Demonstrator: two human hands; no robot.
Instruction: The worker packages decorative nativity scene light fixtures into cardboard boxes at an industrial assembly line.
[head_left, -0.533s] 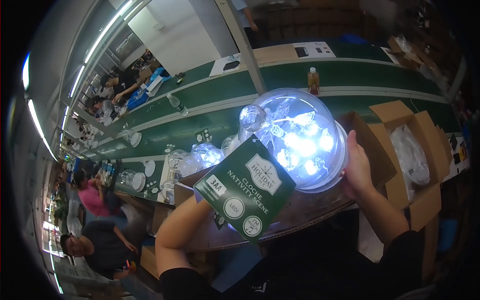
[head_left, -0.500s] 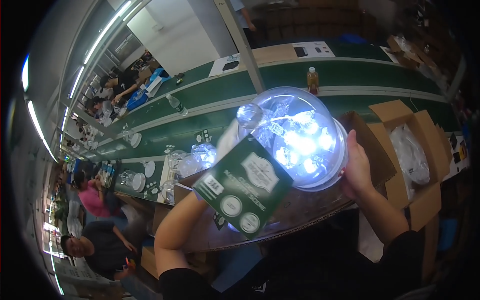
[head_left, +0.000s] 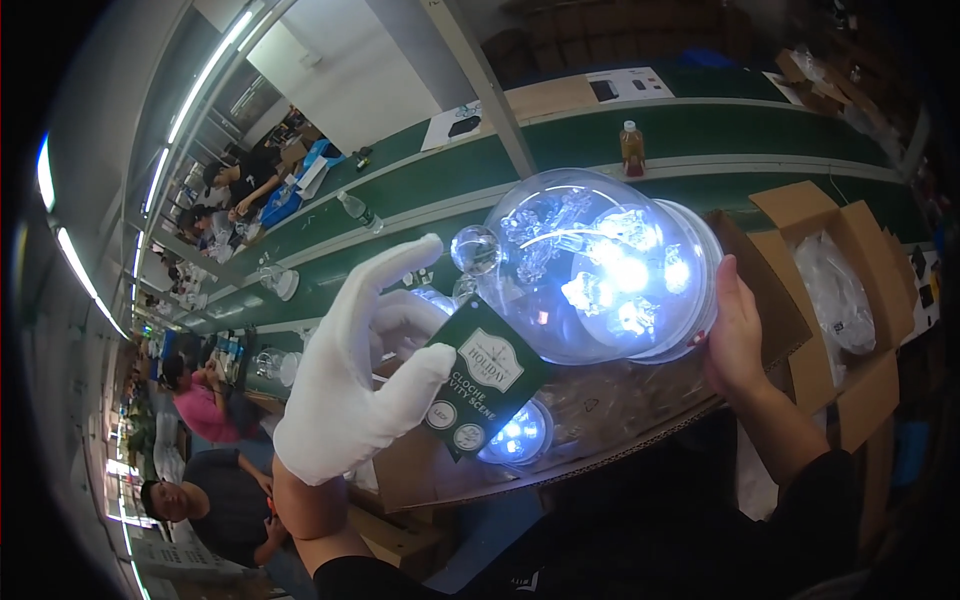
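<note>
A clear cloche (head_left: 540,290) lies tilted on its side, its round knob pointing left. White lights glow among clear figures inside it. My bare right hand (head_left: 735,335) grips its round base at the right. A green hang tag (head_left: 487,375) dangles near the knob. Beside it, my left hand (head_left: 365,365), in a white glove, is open with the fingers spread and curved; the thumb overlaps the tag's left edge. Whether the thumb touches the tag, I cannot tell. Below the tag, another lit cloche (head_left: 520,435) sits partly hidden in a cardboard box (head_left: 430,480).
An open carton (head_left: 870,270) with a clear plastic bag (head_left: 832,300) stands at right. Beyond are green conveyor belts, an amber drink bottle (head_left: 632,150) and a water bottle (head_left: 358,212). More cloches (head_left: 278,278) stand left. A metal post (head_left: 485,90) rises ahead. Several people are at left.
My left hand has come out from behind the tag and cloche to their left, fingers spread. The cloche has shifted slightly right, and the tag is smaller in view and farther down.
</note>
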